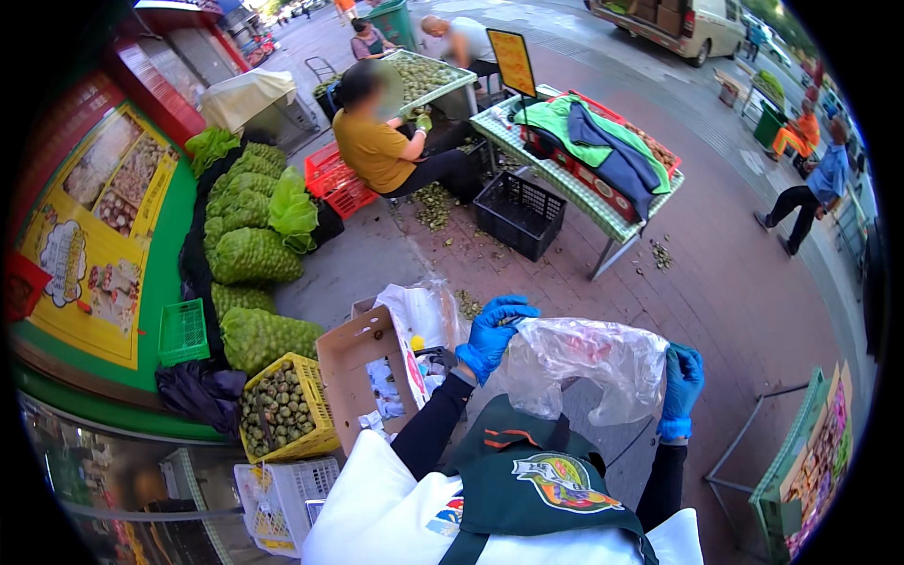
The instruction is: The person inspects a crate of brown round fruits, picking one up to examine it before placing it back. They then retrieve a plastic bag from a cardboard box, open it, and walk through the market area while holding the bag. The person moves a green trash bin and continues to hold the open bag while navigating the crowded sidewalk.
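Observation:
My left hand [489,339], in a blue glove, pinches the upper left part of a clear plastic bag [589,363], which hangs spread in front of my apron. My right hand [682,390], also gloved in blue, grips the bag's right side. Left of my left hand stands an open cardboard box [365,358] with white paper scraps inside, a white plastic sheet [412,318] over its back. Beside it is a yellow crate [288,408] of round brown-green produce.
Green mesh sacks [254,254] line the left wall. A seated worker [377,151] is by a checked table. Another table [499,127] holds jackets, with a black crate [518,215] beside it. A green stand [793,485] is at lower right. A person [812,198] walks at right.

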Demonstrator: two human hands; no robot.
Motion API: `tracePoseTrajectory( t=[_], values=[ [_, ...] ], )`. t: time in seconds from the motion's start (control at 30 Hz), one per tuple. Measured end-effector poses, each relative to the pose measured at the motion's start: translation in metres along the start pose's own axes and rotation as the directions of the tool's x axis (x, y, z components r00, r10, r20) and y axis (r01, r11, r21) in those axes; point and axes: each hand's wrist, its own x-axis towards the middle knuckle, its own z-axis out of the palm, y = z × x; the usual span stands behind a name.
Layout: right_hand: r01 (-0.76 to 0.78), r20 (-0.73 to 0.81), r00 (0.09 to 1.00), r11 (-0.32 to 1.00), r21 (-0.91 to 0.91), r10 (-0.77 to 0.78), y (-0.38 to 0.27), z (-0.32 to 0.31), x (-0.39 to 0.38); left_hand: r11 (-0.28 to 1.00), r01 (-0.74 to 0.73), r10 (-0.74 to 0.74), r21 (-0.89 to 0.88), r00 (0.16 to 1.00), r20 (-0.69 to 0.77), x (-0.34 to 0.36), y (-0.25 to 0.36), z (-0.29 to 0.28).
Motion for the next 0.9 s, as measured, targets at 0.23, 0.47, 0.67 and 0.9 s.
tracePoseTrajectory(
  t=[0.23,0.47,0.67,0.9],
  values=[
    [0.090,0.214,0.974,0.992,-0.088,-0.069,-0.026,0.083,0.000,0.964,0.198,-0.252,-0.180,0.896,-0.366,-0.034,-0.029,-0.077],
    [-0.243,0.349,0.923,0.949,0.200,0.162,-0.013,0.114,-0.001,0.855,0.000,-0.212,-0.518,0.913,-0.350,-0.036,-0.024,-0.087],
    [-0.356,0.399,0.887,0.895,0.269,0.233,0.002,0.111,0.025,0.645,-0.233,-0.092,-0.728,0.921,-0.377,-0.044,0.001,-0.057],
    [-0.430,0.492,0.842,0.825,0.367,0.220,0.019,0.104,0.062,0.988,-0.129,0.158,0.091,0.798,-0.581,-0.045,0.023,0.016]
  ],
)
